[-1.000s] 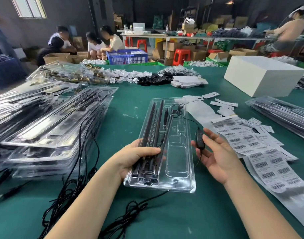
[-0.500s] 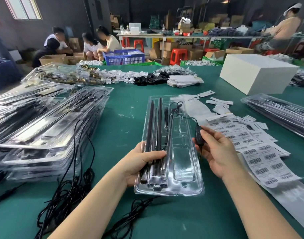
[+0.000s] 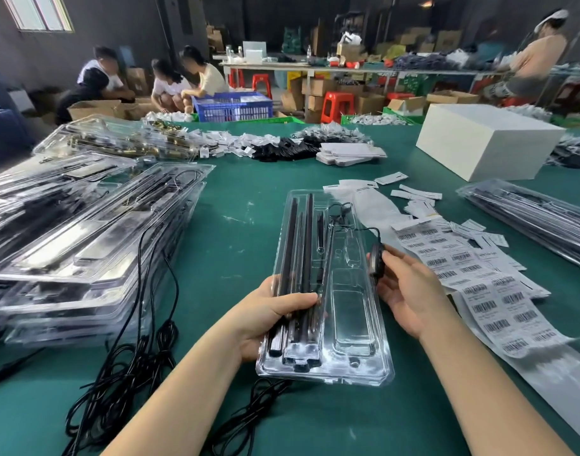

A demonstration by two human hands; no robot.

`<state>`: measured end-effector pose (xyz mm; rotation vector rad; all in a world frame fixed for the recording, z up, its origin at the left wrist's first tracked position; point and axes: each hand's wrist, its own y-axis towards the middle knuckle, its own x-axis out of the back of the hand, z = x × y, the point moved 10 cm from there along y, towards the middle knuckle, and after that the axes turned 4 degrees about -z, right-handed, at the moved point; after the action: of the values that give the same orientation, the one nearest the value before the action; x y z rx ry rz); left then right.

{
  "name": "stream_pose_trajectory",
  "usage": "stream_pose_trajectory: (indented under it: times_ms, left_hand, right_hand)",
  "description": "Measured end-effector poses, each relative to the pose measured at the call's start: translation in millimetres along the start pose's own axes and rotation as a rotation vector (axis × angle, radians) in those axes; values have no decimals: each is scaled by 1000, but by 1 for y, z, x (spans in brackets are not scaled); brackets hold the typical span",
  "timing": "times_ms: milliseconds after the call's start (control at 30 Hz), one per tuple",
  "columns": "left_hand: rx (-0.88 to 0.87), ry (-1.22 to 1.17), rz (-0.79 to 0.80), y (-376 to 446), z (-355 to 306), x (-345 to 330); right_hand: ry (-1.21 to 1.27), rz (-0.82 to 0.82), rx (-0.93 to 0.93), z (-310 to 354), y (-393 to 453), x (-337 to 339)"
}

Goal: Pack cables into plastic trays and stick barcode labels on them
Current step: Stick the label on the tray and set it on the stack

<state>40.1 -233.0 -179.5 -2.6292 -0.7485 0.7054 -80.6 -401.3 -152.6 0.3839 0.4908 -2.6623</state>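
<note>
A clear plastic tray [image 3: 354,324] lies lengthwise on the green table in front of me. Several black strips [image 3: 303,245] fill its left slots. My left hand [image 3: 272,319] grips the tray's near left edge, thumb pressed across the strips. My right hand [image 3: 405,291] pinches a small black inline controller [image 3: 376,260] just right of the tray; its thin cable runs up and left into the tray's top. A sheet of barcode labels [image 3: 485,291] lies to the right of my right hand.
Stacks of filled clear trays [image 3: 94,245] sit at left, with loose black cables [image 3: 134,373] trailing toward me. More filled trays [image 3: 531,218] lie at right. A white box [image 3: 482,143] stands far right. Several people work in the background.
My left hand has drawn the tray a little nearer and straighter. My right hand has closed from an open palm onto the controller and holds it by the tray's right edge.
</note>
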Motion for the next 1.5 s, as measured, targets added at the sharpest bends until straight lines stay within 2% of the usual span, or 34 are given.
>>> stream_pose_trajectory:
  times_ms: [467,633,833,967,1033,1200,1300,1500]
  left_hand:
    - [35,-76,45,-2,1,0]
    - [23,-14,27,-1,1,2]
    - [35,-48,60,-1,1,-1]
    - [38,-23,62,-1,2,0]
    - [36,0,43,1,2,2]
    - [43,65,38,-1,3,1]
    - [24,93,33,0,2,1]
    - [15,133,23,1,2,2]
  right_hand:
    - [-32,21,54,1,-2,-3]
    - [-272,-10,148,3,5,1]
    - [-289,25,27,-8,18,-1]
    - [-470,-9,111,-3,24,-2]
    - [-460,-18,122,1,25,-4]
    - [-425,40,75,11,24,-4]
    - [-426,88,-5,6,21,-6]
    - [-256,212,-193,-4,10,-15]
